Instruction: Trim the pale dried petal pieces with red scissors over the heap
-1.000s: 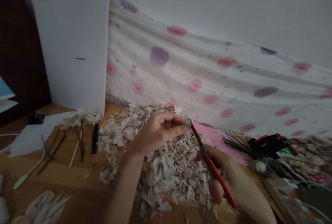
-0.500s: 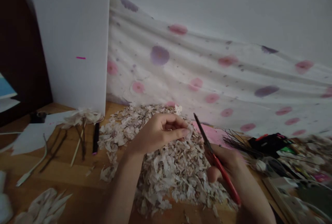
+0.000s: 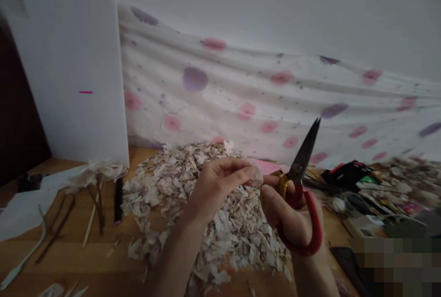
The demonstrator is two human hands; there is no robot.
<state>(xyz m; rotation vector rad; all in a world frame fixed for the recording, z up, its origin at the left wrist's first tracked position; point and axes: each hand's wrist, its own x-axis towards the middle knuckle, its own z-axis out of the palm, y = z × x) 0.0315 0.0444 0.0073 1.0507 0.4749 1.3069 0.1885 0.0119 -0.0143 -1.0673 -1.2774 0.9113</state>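
Observation:
My left hand [image 3: 220,182] is closed in a pinch on a small pale petal-like scrap [image 3: 257,175], above a big heap of crinkled whitish and brownish scraps [image 3: 237,228]. Just to its right, my right hand [image 3: 289,214] grips a pair of scissors [image 3: 308,148] with red handles and a gold-coloured part near the fingers. The dark blades point up and right, nearly together, away from the scrap. My right thumb and index finger are close to the pinched scrap; whether they touch it I cannot tell.
A black marker [image 3: 118,200], thin twigs [image 3: 57,228] and a bundle of pale petals on stems [image 3: 96,173] lie on the left. Behind stand a white board [image 3: 69,67] and a flowered cloth [image 3: 227,90]. A black pouch [image 3: 347,175] and clutter crowd the right.
The scissors have swung from pointing up-left to pointing up-right, their handles now around my right hand. My right fingers are nearer the pinched scrap. The view has shifted a little to the right.

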